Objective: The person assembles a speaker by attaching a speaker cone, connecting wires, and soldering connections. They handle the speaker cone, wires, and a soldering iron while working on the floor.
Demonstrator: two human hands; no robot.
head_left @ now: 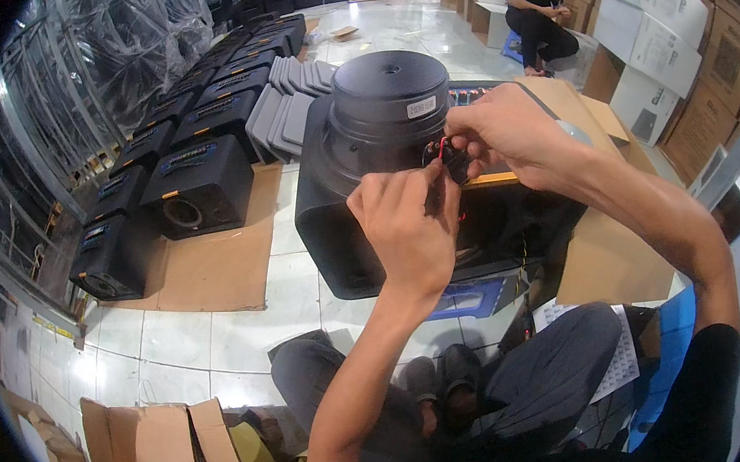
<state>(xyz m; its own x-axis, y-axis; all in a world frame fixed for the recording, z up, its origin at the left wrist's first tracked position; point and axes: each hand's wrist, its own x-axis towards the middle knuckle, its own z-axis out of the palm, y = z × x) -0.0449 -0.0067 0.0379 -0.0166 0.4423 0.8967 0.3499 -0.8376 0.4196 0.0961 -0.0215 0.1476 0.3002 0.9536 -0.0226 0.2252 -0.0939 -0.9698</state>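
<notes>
A large black speaker driver (389, 107) with a round magnet and a small white label lies face down on a black speaker cabinet (343, 234) in front of me. Beside the driver's right flank, both hands meet at a small black part with a red wire (442, 148). My left hand (410, 227) is closed, its thumb and index finger pinching at the wire's lower end. From the right, my right hand (504, 131) is closed too, fingertips curled at the same spot. What exactly it grips is hidden behind its fingers.
Rows of black speaker cabinets (204, 194) stand on cardboard (238, 263) at left, beside stacked grey panels (286, 122). A blue stool (472, 300) is under the cabinet. Stacked boxes (653, 48) line the right; a person (537, 15) sits nearby. An open carton (153, 443) is at lower left.
</notes>
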